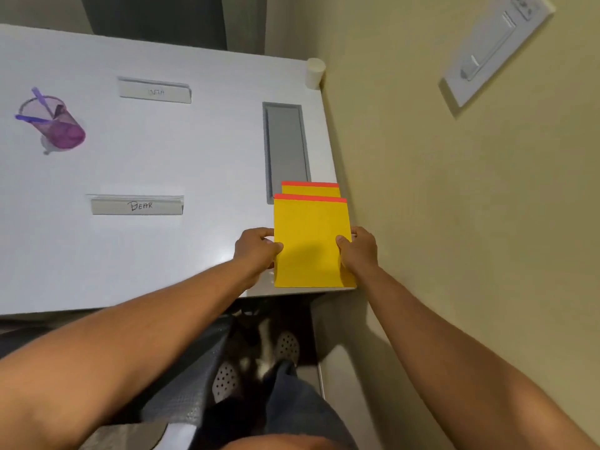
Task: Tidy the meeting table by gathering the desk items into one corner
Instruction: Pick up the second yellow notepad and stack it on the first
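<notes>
A yellow notepad with a red top strip [310, 228] lies at the near right corner of the white table [130, 164]. It partly covers a second, matching yellow notepad [310, 189] just behind it. My left hand [258, 248] grips the top pad's left edge and my right hand [357, 250] grips its right edge. A name card reading "BEAR" [138, 205] stands at mid table, another name card [155, 91] farther back. A purple mesh pen holder [55, 123] with purple pens stands at the far left.
A grey cable-tray lid [285, 147] is set into the table by the right edge. A small cream cylinder [314, 73] sits on the far right corner. The beige wall [454, 206] runs along the table's right side. A chair [194, 368] stands below.
</notes>
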Demonstrator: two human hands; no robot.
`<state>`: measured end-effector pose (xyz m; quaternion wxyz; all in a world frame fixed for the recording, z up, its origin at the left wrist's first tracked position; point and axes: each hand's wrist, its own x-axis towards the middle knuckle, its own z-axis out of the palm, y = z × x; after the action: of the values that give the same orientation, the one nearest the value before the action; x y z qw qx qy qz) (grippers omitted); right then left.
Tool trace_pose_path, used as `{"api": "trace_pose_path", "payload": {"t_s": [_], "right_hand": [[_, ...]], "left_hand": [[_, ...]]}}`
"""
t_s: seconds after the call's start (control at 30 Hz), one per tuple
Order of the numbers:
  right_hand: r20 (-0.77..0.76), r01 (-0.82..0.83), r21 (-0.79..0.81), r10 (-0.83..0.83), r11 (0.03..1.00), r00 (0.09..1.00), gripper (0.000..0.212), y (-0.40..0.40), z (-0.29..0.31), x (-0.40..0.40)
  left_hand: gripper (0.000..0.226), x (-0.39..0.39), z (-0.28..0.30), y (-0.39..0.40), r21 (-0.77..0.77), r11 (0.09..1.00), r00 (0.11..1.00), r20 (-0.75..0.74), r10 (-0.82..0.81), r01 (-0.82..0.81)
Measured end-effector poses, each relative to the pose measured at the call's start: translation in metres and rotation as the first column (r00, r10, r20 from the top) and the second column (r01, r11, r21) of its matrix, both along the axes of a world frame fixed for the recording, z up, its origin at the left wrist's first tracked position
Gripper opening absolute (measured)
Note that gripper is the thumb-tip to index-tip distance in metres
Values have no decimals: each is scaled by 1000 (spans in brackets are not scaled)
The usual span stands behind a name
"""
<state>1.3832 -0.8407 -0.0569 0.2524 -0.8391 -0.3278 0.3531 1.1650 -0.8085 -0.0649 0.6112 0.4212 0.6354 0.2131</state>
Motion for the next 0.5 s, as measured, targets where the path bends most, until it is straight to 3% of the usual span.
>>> {"api": "trace_pose_path", "payload": {"t_s": [0.5], "right_hand": [[-95,-9,-74,2,997,995,50,107,-57,34]], "left_hand": [[31,42,-67,83,109,987,974,-182,138,-119]]}}
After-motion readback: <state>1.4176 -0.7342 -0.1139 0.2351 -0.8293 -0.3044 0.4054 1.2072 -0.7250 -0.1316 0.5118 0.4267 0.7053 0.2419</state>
